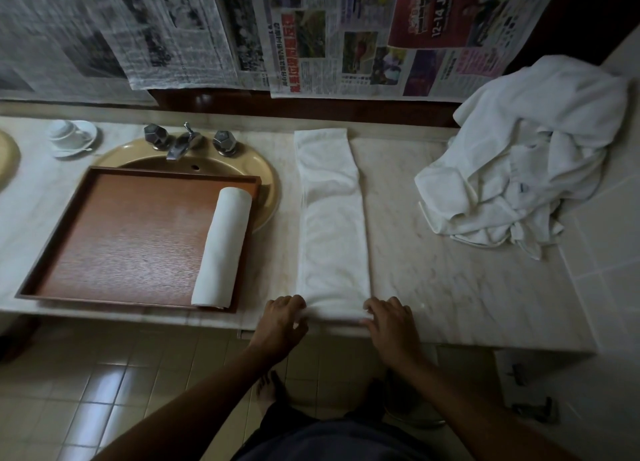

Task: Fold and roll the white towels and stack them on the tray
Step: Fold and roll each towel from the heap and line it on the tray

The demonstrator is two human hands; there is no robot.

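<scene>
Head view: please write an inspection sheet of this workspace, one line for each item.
Surface: pale marble counter, with a beige sink set in it.
Job's things: wooden tray lies across the sink; one rolled towel lies on the tray's right side. A folded towel strip lies flat on the counter. A pile of loose towels sits at the right.
Clutter: cup and saucer at the back left.
Grippers: left hand and right hand grip the near end of the strip, fingers curled.
Cables: nothing seen.
Surroundings: newspaper sheets cover the wall; tap behind the tray; tiled floor.
</scene>
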